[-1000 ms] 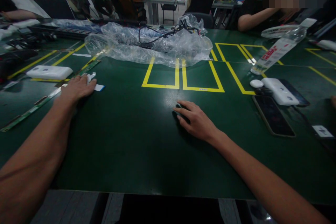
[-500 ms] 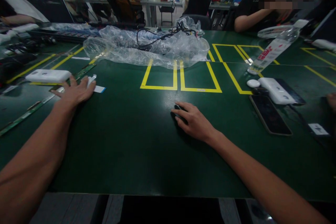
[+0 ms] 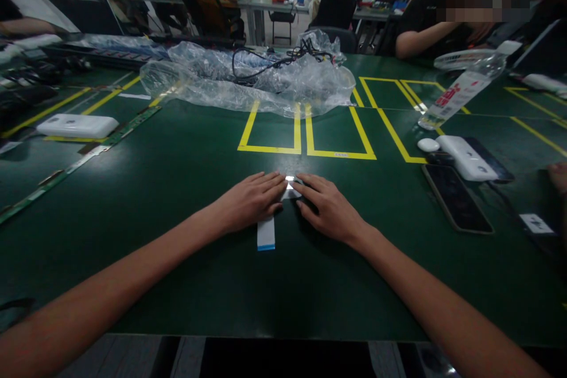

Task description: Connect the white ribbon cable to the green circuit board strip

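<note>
Together over a green table [image 3: 345,301], our left hand [image 3: 252,198] and right hand [image 3: 332,207] meet palm down, fingertips pointing toward each other. Our left hand lies nearly flat, fingers straight and close together, over a white flat strip [image 3: 266,233]; whether it grips the strip or only presses it, we cannot tell. Our right hand is loosely spread, fingers lightly curled, the tips at a shiny piece [image 3: 290,185] between the two hands. From beneath our left hand the strip runs toward us, smooth and narrow, ending in a blue band. The shiny piece throws back a bright patch of light; any join to the strip is hidden under our fingers. Beyond our fingertips are yellow tape outlines [image 3: 341,155]; to our right hand's right lies a dark phone [image 3: 458,198].
</note>
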A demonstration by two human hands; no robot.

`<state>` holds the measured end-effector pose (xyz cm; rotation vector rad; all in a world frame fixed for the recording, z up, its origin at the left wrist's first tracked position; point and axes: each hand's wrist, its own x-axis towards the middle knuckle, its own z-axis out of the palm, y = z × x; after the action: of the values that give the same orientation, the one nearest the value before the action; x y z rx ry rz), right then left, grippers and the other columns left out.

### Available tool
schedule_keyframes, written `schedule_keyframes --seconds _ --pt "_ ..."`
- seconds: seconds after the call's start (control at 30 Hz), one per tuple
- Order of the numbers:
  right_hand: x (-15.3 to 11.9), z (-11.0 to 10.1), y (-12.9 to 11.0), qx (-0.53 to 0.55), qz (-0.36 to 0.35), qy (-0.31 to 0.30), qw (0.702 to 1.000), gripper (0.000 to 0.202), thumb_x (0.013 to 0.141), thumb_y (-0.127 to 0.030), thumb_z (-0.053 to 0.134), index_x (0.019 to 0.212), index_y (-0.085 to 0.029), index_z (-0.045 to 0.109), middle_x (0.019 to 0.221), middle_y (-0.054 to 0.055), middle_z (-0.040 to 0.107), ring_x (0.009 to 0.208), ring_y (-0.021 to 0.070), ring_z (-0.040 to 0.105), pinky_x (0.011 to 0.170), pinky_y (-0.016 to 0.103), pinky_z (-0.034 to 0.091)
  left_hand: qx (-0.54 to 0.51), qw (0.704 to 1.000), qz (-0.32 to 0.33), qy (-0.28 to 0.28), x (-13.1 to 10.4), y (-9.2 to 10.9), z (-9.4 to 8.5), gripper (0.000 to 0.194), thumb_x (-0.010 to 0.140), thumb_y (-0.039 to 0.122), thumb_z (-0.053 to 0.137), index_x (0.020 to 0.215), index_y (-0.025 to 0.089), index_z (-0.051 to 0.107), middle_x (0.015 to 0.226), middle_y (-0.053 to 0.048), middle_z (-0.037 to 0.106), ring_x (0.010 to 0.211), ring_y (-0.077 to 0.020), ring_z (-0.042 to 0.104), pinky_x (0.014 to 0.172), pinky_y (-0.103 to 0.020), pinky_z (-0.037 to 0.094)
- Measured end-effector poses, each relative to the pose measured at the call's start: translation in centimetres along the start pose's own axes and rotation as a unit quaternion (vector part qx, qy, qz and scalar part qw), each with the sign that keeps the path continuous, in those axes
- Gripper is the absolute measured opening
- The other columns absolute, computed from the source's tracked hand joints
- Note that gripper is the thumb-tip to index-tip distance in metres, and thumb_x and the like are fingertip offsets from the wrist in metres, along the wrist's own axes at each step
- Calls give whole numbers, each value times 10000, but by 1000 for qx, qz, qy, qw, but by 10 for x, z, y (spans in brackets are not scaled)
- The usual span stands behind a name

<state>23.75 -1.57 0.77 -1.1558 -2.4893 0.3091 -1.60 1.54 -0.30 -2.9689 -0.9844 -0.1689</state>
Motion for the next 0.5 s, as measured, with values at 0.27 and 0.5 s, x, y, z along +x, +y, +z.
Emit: schedule_keyframes --seconds 0.27,0.5 --pt "0 -1 -8 -23 -7 -67 997 565 1022 -321 501 1549 -123 467 1611 137 473 1520 288 384 1269 551 268 -29 994 61 86 -2 8 -2 434 1077 351 498 1402 77 587 1463 -192 574 1373 -293 554 1162 -446 462" --pt "0 -3 -6 -23 -4 -92 996 566 1037 -350 501 1556 -129 459 1647 140 412 1539 292 346 1273 564 248 29 964 -259 56 -35 -104 -18 671 1075 534 326 1470 31 529 1596 -193 421 1503 -332 368 1255 -498 281"
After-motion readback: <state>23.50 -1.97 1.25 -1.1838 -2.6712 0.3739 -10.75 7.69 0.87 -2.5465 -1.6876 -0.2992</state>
